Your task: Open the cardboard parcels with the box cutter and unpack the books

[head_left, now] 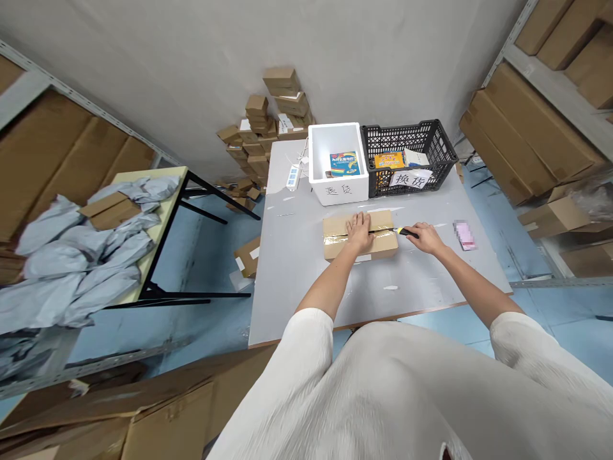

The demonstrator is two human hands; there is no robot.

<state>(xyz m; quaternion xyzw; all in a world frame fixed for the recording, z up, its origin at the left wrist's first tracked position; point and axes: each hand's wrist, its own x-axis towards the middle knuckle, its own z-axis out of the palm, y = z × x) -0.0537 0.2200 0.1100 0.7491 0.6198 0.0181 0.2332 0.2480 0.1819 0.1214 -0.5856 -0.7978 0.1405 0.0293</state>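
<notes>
"While the left hand (361,235) lies on the box (336,227), what are its fingers doing?"

"They're slightly spread, palm down, pressing on the top without gripping. The box sits near the middle of the tabletop (297,255), in front of the white bin (313,156) and black crate (447,153)."

"And the right hand (425,237)?"

"Its fingers are closed around the yellow-and-black cutter (405,231), at the box's right end. The blade points left along the top, but I can't make out its tip."

"What else is hard to see?"

"The left hand covers part of the taped top. At the right, the pink item (463,235) is blurred out in patches. The crate's mesh and paper sign (410,179) partly hide the orange packet (389,160) and whatever lies below."

"Any writing?"

"Handwriting on the bin seems to read 退货; the sign says 换货. The blue book (345,164) in the bin starts with 为什么, but the rest is too small. A label on the box's front side is cut off from view by its angle."
</notes>
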